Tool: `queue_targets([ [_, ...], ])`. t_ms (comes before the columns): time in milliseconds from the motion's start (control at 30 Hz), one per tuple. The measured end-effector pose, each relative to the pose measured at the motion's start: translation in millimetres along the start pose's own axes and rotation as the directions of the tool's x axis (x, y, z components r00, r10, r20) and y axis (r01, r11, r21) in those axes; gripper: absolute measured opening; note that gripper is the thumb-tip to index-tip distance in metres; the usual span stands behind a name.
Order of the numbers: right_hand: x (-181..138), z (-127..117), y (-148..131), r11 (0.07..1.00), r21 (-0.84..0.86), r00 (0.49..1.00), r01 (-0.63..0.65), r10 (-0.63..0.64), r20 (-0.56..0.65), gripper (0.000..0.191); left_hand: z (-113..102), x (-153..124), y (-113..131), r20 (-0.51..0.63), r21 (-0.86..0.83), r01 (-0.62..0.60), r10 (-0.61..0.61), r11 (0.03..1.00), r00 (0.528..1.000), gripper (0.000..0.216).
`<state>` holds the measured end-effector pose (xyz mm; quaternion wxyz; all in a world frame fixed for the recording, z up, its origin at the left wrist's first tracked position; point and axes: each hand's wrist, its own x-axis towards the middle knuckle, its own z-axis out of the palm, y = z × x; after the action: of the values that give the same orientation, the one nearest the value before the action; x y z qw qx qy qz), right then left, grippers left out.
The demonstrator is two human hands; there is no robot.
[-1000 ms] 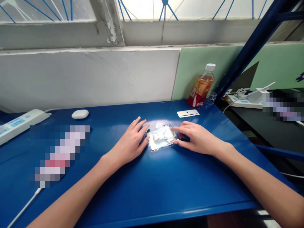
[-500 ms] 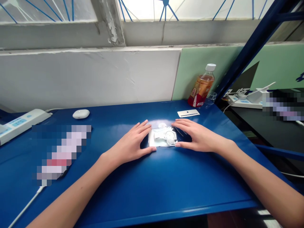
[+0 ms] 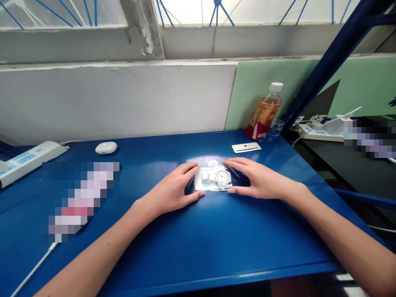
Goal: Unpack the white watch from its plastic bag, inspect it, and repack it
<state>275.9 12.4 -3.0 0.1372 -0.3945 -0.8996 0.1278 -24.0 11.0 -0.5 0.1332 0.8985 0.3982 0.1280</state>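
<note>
A small clear plastic bag (image 3: 213, 179) with white parts inside lies flat on the blue table (image 3: 192, 243). My left hand (image 3: 171, 189) cups its left edge, thumb along the near side and fingers curled round the far corner. My right hand (image 3: 258, 179) holds the right edge the same way, thumb near and fingers over the far corner. Both hands grip the bag from opposite sides while it rests on the table.
A white card (image 3: 246, 147) lies beyond the bag, and an orange drink bottle (image 3: 264, 112) stands at the back right. A white earbud case (image 3: 106, 147) and a power strip (image 3: 24, 160) sit at the left. A blue rack post (image 3: 324, 62) slants up on the right.
The bag has been turned from a tilt to lie square between my hands. My left hand's fingers have curled in from flat onto the bag's left edge.
</note>
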Motion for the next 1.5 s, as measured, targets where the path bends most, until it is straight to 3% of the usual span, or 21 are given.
queue_targets([
  [867,-0.1,-1.4,-2.0,0.999,0.047,1.000,0.007,-0.008,0.014,0.081,4.3,-1.2,1.9,-0.014,-0.049,-0.021,0.020,0.999,1.000,0.059],
  [1200,0.1,-0.8,-3.5,0.999,-0.024,0.999,0.041,-0.041,-0.003,0.083,6.6,0.9,2.4,-0.009,0.006,-0.062,0.062,0.998,0.998,0.050],
  [1400,2.7,-4.3,-4.6,0.983,-0.033,0.979,0.183,-0.185,-0.088,0.039,7.5,1.6,3.2,-0.031,0.003,-0.064,0.065,0.998,0.997,0.047],
  [1500,3.8,-2.7,-6.2,0.974,-0.013,0.954,0.227,-0.226,-0.196,0.030,6.5,1.6,3.7,-0.059,-0.008,-0.039,0.038,0.999,0.998,0.045],
])
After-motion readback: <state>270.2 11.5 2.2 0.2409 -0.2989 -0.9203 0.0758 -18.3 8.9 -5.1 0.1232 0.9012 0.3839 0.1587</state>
